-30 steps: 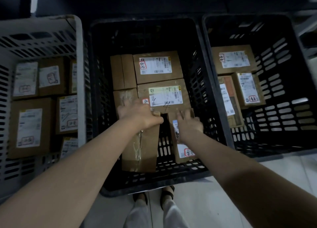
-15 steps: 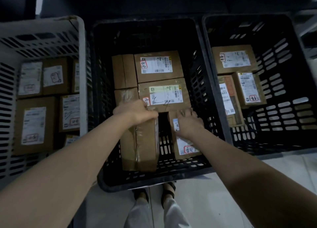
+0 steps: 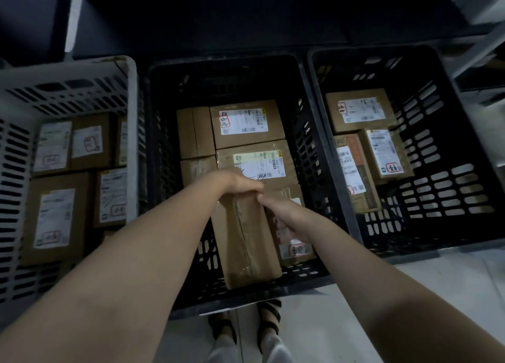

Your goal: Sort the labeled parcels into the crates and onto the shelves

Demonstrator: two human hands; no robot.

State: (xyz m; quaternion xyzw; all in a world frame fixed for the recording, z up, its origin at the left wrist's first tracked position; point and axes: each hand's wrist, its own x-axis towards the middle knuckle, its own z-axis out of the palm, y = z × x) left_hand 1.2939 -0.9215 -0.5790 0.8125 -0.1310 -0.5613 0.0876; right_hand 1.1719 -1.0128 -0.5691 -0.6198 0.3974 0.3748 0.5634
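Observation:
A long brown taped parcel lies in the near part of the middle black crate. My left hand grips its far end from above. My right hand holds the parcel's right edge, fingers curled against it, and covers part of a labeled parcel lying just to the right. Behind them sit further labeled cardboard parcels in the same crate.
A white crate at left holds several labeled boxes. A black crate at right holds three parcels at its back left. Pale floor and my feet lie in front. A dark surface runs behind the crates.
The long parcel has shifted right, next to the labeled parcel. My right hand has moved from the labeled parcel's top onto the long parcel's right edge. The camera has come closer.

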